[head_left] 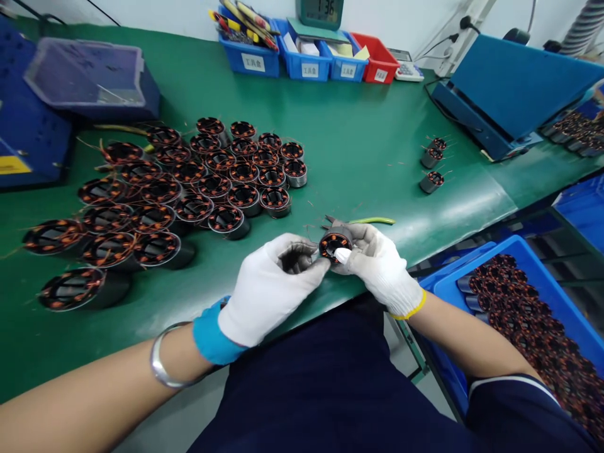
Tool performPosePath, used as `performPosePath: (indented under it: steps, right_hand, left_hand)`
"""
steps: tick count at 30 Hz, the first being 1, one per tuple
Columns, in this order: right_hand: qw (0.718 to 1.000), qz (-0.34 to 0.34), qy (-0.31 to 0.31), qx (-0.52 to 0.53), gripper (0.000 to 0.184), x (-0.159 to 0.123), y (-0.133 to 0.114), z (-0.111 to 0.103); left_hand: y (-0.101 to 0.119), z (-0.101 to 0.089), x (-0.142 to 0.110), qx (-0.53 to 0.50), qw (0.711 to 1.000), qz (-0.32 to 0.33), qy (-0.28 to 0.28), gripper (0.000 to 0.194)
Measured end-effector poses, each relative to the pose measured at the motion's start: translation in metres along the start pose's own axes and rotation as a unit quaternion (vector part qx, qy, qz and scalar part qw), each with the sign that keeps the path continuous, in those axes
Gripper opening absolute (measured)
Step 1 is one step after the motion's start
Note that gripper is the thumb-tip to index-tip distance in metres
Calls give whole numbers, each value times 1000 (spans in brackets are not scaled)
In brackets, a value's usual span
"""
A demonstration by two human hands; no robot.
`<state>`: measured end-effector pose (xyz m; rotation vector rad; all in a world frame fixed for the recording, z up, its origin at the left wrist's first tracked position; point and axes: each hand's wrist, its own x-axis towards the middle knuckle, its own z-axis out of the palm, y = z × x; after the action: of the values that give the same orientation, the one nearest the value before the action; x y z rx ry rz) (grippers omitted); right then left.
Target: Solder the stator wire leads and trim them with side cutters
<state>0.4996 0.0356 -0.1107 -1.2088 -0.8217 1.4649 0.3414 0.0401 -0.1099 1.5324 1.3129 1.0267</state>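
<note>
My right hand [377, 267], in a white glove with a yellow cuff, grips a motor stator [336, 242], thumb over its rim. The stator is a dark ring with copper windings, its open end tilted towards me. My left hand [278, 280], also gloved in white, is closed in a pinch against the stator's left edge; whatever lies between its fingertips is too small to make out. Just behind the held stator, partly hidden by it and my right hand, lies a pair of cutters [372, 221] with a green-yellow handle.
Several stators [226, 220] with loose copper wires crowd the green bench's left side; three stators [431, 182] stand at right. A blue crate [521, 246] full of stators sits lower right. Behind are blue tool boxes [309, 66], a red box [381, 60] and a blue machine [514, 88].
</note>
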Motion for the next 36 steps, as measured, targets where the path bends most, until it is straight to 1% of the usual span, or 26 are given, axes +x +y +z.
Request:
performPosePath:
  steps: [5, 8, 10, 11, 13, 14, 15, 16, 17, 19, 20, 21, 22, 23, 24, 25, 26, 27, 28, 29, 30, 31, 32, 33, 34, 36]
  right_hand:
    - [1000, 6, 10, 10, 59, -1, 5, 3]
    - [1000, 16, 6, 17, 59, -2, 6, 3]
    - [999, 20, -3, 30, 59, -2, 5, 2]
    - [999, 20, -5, 38, 59, -2, 5, 1]
    - [999, 18, -1, 50, 60, -2, 4, 0]
    - [998, 19, 2, 54, 61, -1, 4, -1]
    - [998, 20, 4, 57, 61, -1, 4, -2]
    - [998, 20, 4, 59, 61, -1, 5, -2]
    - [998, 22, 1, 61, 60, 0, 6, -2]
    - [998, 29, -6, 58, 58, 0, 9, -2]
    - [998, 33, -10, 49, 56, -1, 11, -2]
    - [999, 38, -15, 37, 55, -1, 12, -2]
    - [999, 43, -22, 22, 53, -1, 14, -2]
    - [998, 49, -29, 10, 52, -1, 15, -2]
    - [998, 52, -32, 3, 50, -1, 15, -2]
    - [998, 55, -31, 3, 49, -1, 16, -2]
    - [998, 56, -27, 7, 49, -2, 16, -2]
    - [998, 56, -21, 12, 49, -2, 17, -1]
    - [998, 56, -18, 16, 49, -2, 17, 0]
    - [998, 56, -18, 16, 50, -3, 17, 1]
    - [998, 55, -22, 14, 52, -4, 17, 2]
    - [998, 55, -30, 12, 53, -5, 17, 3]
    - [998, 55, -37, 14, 55, -7, 17, 3]
    - [997, 55, -45, 19, 57, -8, 17, 4]
    - [997, 54, -50, 28, 59, -9, 17, 3]
    - [996, 50, -53, 48, 62, -11, 17, 2]
  left_hand:
    - [0, -2, 6, 5, 1000, -16, -17, 15]
    - [2, -5, 9, -20, 997, -52, -59, 14]
    - [-2, -10, 11, -93, 989, -74, -85, 13]
    - [-5, -12, 13, -148, 982, -78, -83, 13]
    - [-11, -17, 16, -248, 965, -71, -50, 11]
    - [-12, -19, 18, -264, 962, -62, -33, 10]
    - [-13, -19, 19, -245, 968, -53, -29, 10]
    - [-12, -19, 19, -196, 979, -48, -40, 11]
    - [-10, -18, 19, -136, 988, -44, -62, 13]
    - [-4, -15, 18, -51, 990, -43, -125, 20]
    - [-2, -14, 17, -47, 987, -47, -149, 24]
    - [0, -14, 18, -66, 984, -52, -157, 27]
    - [1, -15, 20, -104, 984, -51, -137, 28]
    - [1, -18, 22, -151, 983, -42, -94, 27]
    - [-1, -21, 26, -191, 981, -25, -36, 26]
    - [-3, -24, 29, -214, 977, -4, 21, 26]
    - [-5, -27, 32, -213, 976, 15, 52, 27]
    - [-6, -29, 34, -184, 981, 30, 47, 27]
    - [-7, -29, 34, -131, 991, 39, 13, 27]
    - [-7, -28, 33, -70, 996, 39, -36, 27]
    - [-6, -25, 30, -24, 996, 36, -81, 26]
    - [-4, -22, 26, 0, 993, 33, -113, 27]
    - [-2, -20, 23, 5, 992, 31, -123, 29]
    - [-1, -18, 21, -4, 993, 30, -112, 31]
    - [0, -17, 20, -25, 996, 33, -82, 32]
    - [0, -21, 22, -86, 994, 58, 22, 35]
